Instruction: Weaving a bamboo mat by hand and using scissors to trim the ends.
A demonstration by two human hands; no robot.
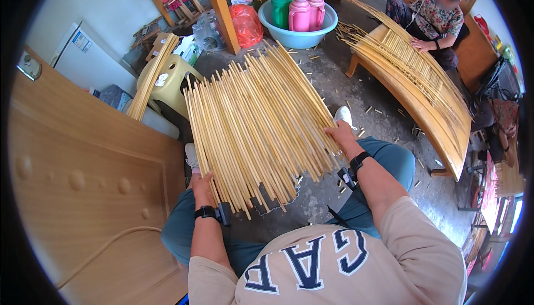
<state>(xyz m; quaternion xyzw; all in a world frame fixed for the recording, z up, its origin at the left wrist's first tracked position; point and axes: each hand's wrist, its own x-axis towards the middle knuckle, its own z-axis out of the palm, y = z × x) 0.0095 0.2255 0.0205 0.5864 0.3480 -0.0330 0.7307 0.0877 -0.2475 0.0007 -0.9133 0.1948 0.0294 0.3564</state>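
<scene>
A mat of long, thin yellow reed stalks (258, 121) lies spread out in front of me, its stalks running away from me with uneven ends. At the near left edge, my left hand (202, 187) has its fingers closed round the outermost stalks. Farther up the opposite side, my right hand (341, 136) grips the right edge of the mat. A thin cord or chain (283, 207) dangles from the near end, too small to make out well. Each of my wrists wears a dark band with a small black device.
Across the floor (356, 82), cut stalk pieces lie scattered. At right, a person (439, 15) handles reeds on a wooden table (445, 143). A blue basin (297, 37) holds several thermos flasks. A stool (172, 85) bears a reed bundle (153, 77); a wooden door (89, 182) stands left.
</scene>
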